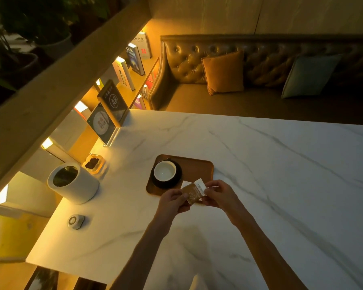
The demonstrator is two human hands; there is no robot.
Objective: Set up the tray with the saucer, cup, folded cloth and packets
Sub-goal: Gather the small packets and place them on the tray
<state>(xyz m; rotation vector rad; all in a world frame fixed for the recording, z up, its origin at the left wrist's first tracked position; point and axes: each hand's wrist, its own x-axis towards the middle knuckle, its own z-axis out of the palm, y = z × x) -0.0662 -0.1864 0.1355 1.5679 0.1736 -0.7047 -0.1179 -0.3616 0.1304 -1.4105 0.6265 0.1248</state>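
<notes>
My left hand (172, 200) and right hand (217, 194) both pinch the packets (192, 194) between thumb and fingertips, one hand at each end. I hold them just above the near edge of the tray (197, 167). The top one is brown, with a white piece showing at its far side; I cannot tell how many there are. The white cup (165, 172) stands on the dark saucer (177, 181) at the tray's left end, on the marble table (281, 164).

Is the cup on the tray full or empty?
Empty. The cup stands upright on the dark saucer, and its white inside shows bare down to the bottom, with no liquid.
</notes>
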